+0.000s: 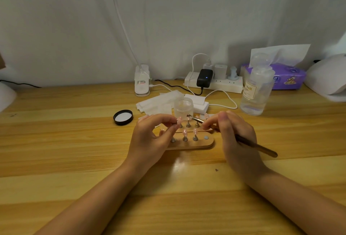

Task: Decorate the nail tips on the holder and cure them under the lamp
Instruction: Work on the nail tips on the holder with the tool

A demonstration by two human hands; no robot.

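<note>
Over the holder (189, 145), mid-counter | left hand (149, 137) pinched a pink tip (179, 120) | right hand (237, 137) gripped the tool (194, 119) | risk: tool slip smears tip or knocks neighbouring tips.

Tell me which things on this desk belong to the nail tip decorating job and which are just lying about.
In use: left hand pinching a pink nail tip; right hand gripping the tool; wooden holder; open jar; curing lamp.

Lying about: jar lid, power strip, tissue pack, clear bottle.
</note>
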